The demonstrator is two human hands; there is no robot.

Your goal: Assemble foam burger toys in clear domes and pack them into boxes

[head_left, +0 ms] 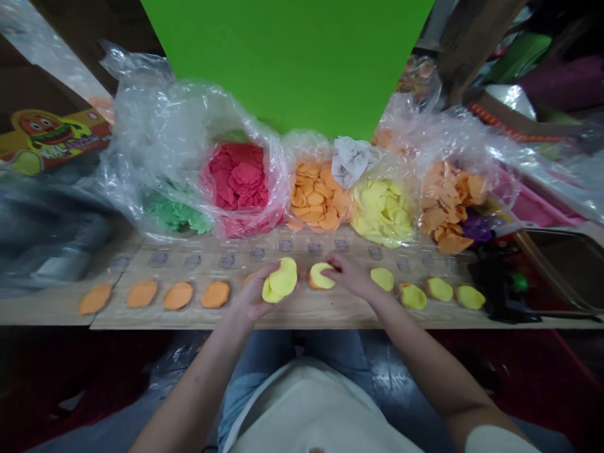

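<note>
My left hand (pixel 257 294) is closed round a small stack of yellow foam discs (pixel 281 281), held just above the wooden board (pixel 302 311). My right hand (pixel 348 274) pinches a single yellow disc (pixel 321 275) that lies on an orange disc on the board. Left of my hands runs a row of orange discs (pixel 177 295) on the board. To the right, several orange discs carry yellow discs (pixel 439 289) on top.
Clear plastic bags behind the board hold green (pixel 175 214), red (pixel 238 176), orange (pixel 315 196), yellow (pixel 382 211) and pale orange (pixel 448 198) foam pieces. A green panel (pixel 287 56) rises behind them. A printed box (pixel 47 135) lies far left, a dark tool (pixel 503 289) at the right.
</note>
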